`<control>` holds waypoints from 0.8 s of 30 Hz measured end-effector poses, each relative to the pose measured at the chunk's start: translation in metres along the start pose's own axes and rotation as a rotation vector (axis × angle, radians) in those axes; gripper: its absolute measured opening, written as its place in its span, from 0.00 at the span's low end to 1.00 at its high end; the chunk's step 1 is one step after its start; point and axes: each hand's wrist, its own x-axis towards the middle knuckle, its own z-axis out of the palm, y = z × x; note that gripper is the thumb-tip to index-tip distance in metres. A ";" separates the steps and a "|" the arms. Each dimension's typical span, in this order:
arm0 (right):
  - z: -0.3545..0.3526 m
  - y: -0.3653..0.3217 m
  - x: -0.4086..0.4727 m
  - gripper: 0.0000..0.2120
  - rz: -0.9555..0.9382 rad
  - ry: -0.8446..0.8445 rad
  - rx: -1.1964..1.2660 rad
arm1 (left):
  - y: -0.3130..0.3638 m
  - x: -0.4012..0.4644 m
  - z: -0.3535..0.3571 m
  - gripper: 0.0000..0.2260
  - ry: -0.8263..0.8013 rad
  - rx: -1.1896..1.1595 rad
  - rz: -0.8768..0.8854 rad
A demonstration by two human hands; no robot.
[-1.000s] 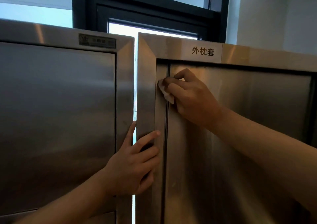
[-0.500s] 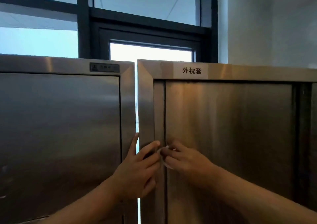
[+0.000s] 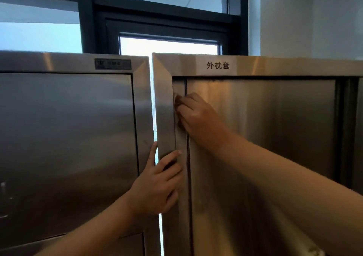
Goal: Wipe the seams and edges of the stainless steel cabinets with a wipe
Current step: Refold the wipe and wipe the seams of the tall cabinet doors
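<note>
Two stainless steel cabinets stand side by side with a narrow bright gap between them. My right hand pinches a small white wipe and presses it on the vertical seam between the right cabinet's frame and its door, near the top left corner. Lower down, my left hand holds the frame's left edge, thumb in the gap and fingers laid across the front. Most of the wipe is hidden under my fingers.
The left cabinet has a small dark nameplate on its top rail. A white label with black characters sits on the right cabinet's top rail. A dark-framed window rises behind, a white wall at right.
My right hand with the wipe slid down the seam to beside my left hand, then back up toward the top corner. The left hand has kept its grip on the frame.
</note>
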 end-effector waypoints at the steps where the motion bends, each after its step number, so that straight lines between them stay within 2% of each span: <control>1: 0.004 -0.005 -0.009 0.13 0.017 0.001 0.006 | -0.001 0.000 0.001 0.10 0.012 -0.006 0.003; 6: 0.017 -0.027 -0.065 0.12 -0.058 -0.007 0.051 | 0.000 -0.003 0.007 0.14 0.093 -0.114 -0.053; 11: 0.027 -0.048 -0.096 0.08 0.050 -0.006 0.075 | 0.003 -0.007 0.011 0.13 0.120 -0.125 -0.040; 14: 0.028 -0.055 -0.102 0.09 0.073 0.010 0.104 | 0.006 -0.010 0.011 0.11 0.119 -0.136 -0.031; 20: 0.032 -0.072 -0.143 0.10 0.048 -0.140 0.132 | 0.003 -0.022 0.006 0.13 0.039 -0.127 0.000; 24: 0.030 -0.086 -0.162 0.12 0.043 -0.171 0.131 | -0.020 -0.011 -0.016 0.17 -0.062 0.076 0.180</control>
